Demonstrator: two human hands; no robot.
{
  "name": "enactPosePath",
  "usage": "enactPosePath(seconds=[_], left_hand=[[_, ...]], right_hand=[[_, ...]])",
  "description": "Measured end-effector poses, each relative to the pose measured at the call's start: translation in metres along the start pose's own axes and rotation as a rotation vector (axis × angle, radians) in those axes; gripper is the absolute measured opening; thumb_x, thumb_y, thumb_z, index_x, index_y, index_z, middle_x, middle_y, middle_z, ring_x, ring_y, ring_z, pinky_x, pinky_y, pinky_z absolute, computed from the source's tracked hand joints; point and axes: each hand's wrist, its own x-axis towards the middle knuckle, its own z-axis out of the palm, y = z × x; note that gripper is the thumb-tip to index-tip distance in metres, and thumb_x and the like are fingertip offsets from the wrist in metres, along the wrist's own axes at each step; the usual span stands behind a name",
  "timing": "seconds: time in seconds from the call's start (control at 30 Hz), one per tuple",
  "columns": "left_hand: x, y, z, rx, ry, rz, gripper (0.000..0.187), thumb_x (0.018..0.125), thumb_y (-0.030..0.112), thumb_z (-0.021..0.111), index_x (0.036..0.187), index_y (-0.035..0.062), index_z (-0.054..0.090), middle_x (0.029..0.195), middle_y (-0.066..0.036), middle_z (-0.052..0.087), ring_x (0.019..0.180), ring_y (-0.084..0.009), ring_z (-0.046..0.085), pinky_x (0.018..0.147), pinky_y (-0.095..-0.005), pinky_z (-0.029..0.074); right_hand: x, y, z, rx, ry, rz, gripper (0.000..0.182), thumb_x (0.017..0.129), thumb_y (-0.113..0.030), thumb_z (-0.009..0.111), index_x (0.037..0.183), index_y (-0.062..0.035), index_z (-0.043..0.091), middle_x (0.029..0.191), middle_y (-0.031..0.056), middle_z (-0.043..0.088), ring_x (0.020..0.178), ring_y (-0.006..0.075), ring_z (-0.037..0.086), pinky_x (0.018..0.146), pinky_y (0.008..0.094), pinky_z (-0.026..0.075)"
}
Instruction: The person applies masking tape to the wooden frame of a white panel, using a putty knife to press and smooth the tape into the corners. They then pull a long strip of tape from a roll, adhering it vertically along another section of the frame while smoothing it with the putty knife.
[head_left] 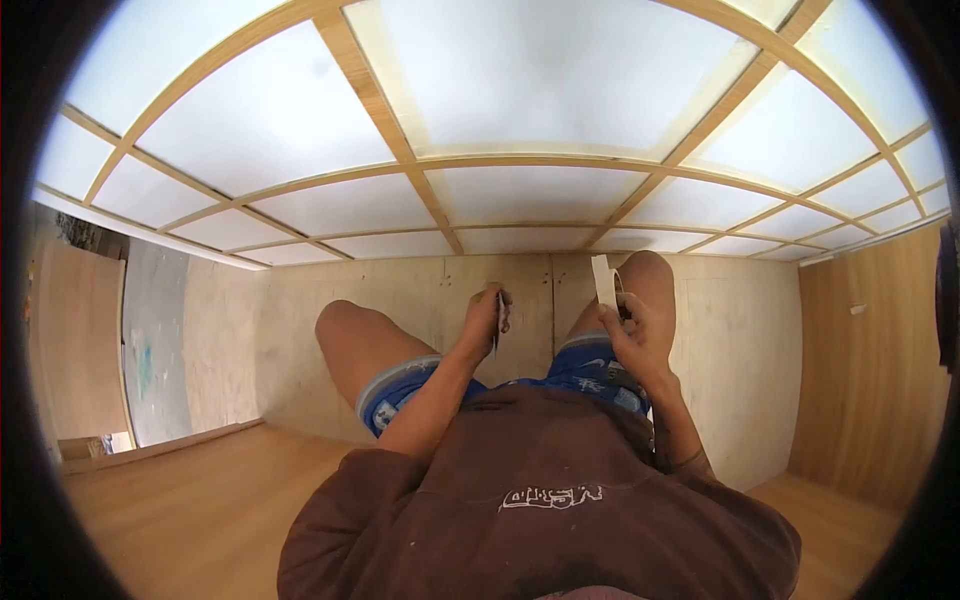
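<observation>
My left hand point(487, 318) is closed around a slim dark tool point(497, 338), whose thin end points back toward my body. It is held low over the pale wooden floor, between my knees. In my right hand point(640, 335) sits a roll of tape point(618, 288), gripped by thumb and fingers near my right knee. A pale, flat strip point(603, 280) stands up beside the roll, its free end toward the lattice panel. Both hands are apart from each other and from the panel.
A large wooden lattice with white panes point(530, 195) rises in front and arches overhead. Wooden walls stand at the right point(870, 350) and behind me at the left point(190, 500). An opening at the far left shows a stained grey floor point(155, 340) and a wooden board point(80, 340).
</observation>
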Motion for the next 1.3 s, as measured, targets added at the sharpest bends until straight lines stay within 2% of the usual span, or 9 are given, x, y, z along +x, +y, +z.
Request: enactPosePath(seconds=[0.2,0.37,0.47,0.63,0.93,1.03,1.1,1.23,1.3], left_hand=[[0.031,-0.032,-0.012,0.25,-0.077,0.082,0.049,0.104,0.05,0.048,0.093,0.0055,0.066,0.075,-0.005,0.056,0.063,-0.0181,0.052,0.056,-0.0364,0.044],[-0.023,0.02,0.015,0.261,-0.266,0.078,0.061,0.107,0.061,0.039,0.108,0.008,0.071,0.072,-0.003,0.056,0.065,-0.0158,0.053,0.055,-0.0326,0.043],[-0.041,0.03,0.026,0.23,-0.308,0.112,0.06,0.107,0.059,0.042,0.12,0.0077,0.071,0.083,-0.007,0.065,0.07,-0.017,0.059,0.06,-0.0322,0.047],[-0.039,0.029,0.028,0.585,-0.272,0.537,0.053,0.105,0.046,0.059,0.137,0.0045,0.063,0.127,-0.013,0.07,0.108,-0.0203,0.068,0.088,-0.0364,0.054],[-0.072,0.06,0.02,0.53,-0.188,0.505,0.053,0.104,0.041,0.061,0.144,0.0082,0.056,0.13,-0.015,0.069,0.106,-0.0241,0.07,0.092,-0.0386,0.056],[-0.065,0.055,0.014,0.576,-0.172,0.63,0.049,0.103,0.037,0.062,0.144,0.0101,0.056,0.13,-0.017,0.068,0.11,-0.0274,0.07,0.094,-0.0407,0.055],[-0.061,0.05,0.01,0.612,-0.148,0.72,0.048,0.101,0.031,0.062,0.144,0.0106,0.056,0.129,-0.019,0.068,0.111,-0.0295,0.07,0.095,-0.0418,0.055],[-0.067,0.045,0.017,0.661,-0.206,0.919,0.053,0.093,0.013,0.063,0.145,0.0107,0.056,0.129,-0.022,0.068,0.113,-0.0334,0.07,0.095,-0.042,0.055],[-0.102,0.072,0.028,0.579,-0.228,0.799,0.044,0.098,0.014,0.06,0.142,0.0078,0.057,0.126,-0.019,0.069,0.114,-0.0295,0.067,0.097,-0.0404,0.053]], right_hand=[[0.004,0.016,0.015,-0.056,-0.016,-0.093,0.023,0.092,-0.018,0.073,0.102,0.0029,0.071,0.086,0.022,0.072,0.074,0.0329,0.07,0.07,0.0412,0.054],[0.003,0.004,0.03,0.057,-0.063,-0.043,0.023,0.093,-0.018,0.074,0.104,0.0017,0.072,0.083,0.02,0.073,0.071,0.0243,0.071,0.068,0.0382,0.055],[0.008,-0.018,0.035,0.189,-0.082,-0.061,0.021,0.093,-0.016,0.073,0.106,0.0012,0.072,0.082,0.0186,0.072,0.071,0.0227,0.071,0.068,0.038,0.055],[0.02,-0.028,0.053,0.026,-0.069,-0.144,0.023,0.095,-0.015,0.072,0.113,0.0006,0.072,0.092,0.0181,0.075,0.082,0.0262,0.074,0.077,0.0369,0.058],[0.033,-0.053,0.05,-0.115,-0.192,-0.406,0.028,0.084,-0.007,0.071,0.112,-0.0022,0.072,0.099,0.0219,0.071,0.093,0.0398,0.07,0.084,0.0454,0.057],[0.031,-0.104,0.028,-0.2,-0.021,-0.521,0.03,0.082,-0.006,0.076,0.112,-0.0026,0.072,0.097,0.0193,0.072,0.091,0.0377,0.071,0.082,0.0442,0.058],[0.019,-0.168,0.009,-0.038,0.081,-0.11,0.022,0.088,-0.018,0.077,0.106,-0.0072,0.073,0.099,0.0119,0.072,0.095,0.0332,0.072,0.084,0.0421,0.057],[0.025,-0.165,0.009,-0.113,0.109,-0.354,0.019,0.086,-0.017,0.079,0.102,-0.008,0.074,0.093,0.0079,0.072,0.091,0.0285,0.071,0.083,0.0383,0.056],[0.038,-0.147,0.017,0.067,0.101,-0.446,0.018,0.084,-0.014,0.081,0.1,-0.0085,0.075,0.091,0.0072,0.072,0.088,0.026,0.07,0.081,0.0368,0.055]])
